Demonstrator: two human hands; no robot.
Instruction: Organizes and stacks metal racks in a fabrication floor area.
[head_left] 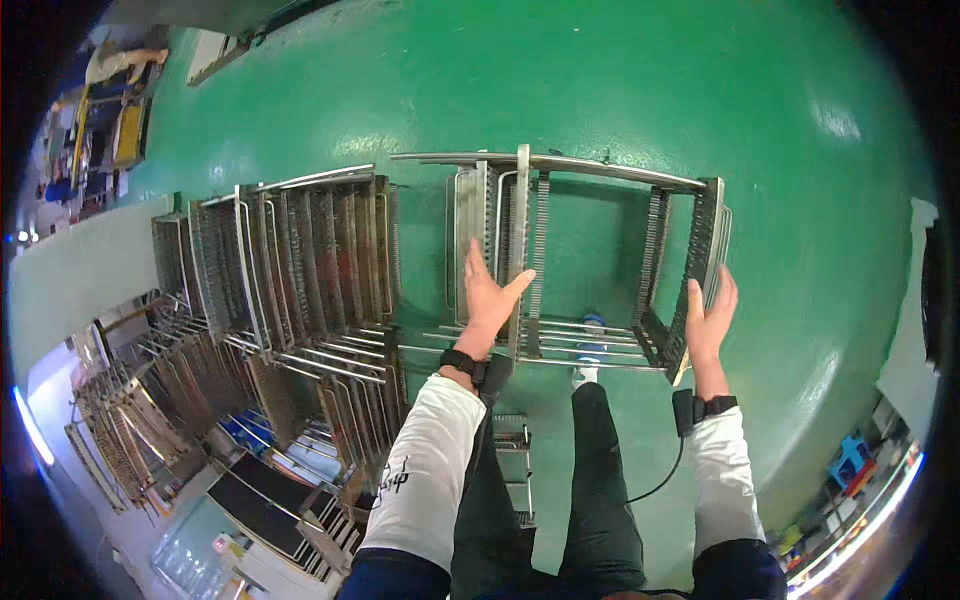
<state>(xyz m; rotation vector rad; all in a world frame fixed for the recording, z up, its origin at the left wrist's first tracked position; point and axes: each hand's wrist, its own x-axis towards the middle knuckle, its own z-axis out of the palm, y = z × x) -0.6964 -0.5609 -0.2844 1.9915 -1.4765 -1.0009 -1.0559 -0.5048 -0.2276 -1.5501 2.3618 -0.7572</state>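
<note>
The left hand [487, 300] is spread, its thumb stretched well away from the fingers, which point up past the left part of a long metal rack [620, 169]; the thumb tip overlaps a slotted upright [520, 215] there, though I cannot tell whether it presses on the metal. The right hand [711, 318] is at the rack's other side, with the thumb toward the inner face of the slotted end plate [705, 235] and the fingers along its outer side, so the plate's edge lies between them (how firmly it is gripped, if at all, I cannot tell). The rack is in front of the person, over the green floor [810, 260], with one shoe [586, 376] partly showing by its lower rods. Just left of it is a group of similar racks [330, 250], close together. Both wrists wear black bands [717, 405].
</note>
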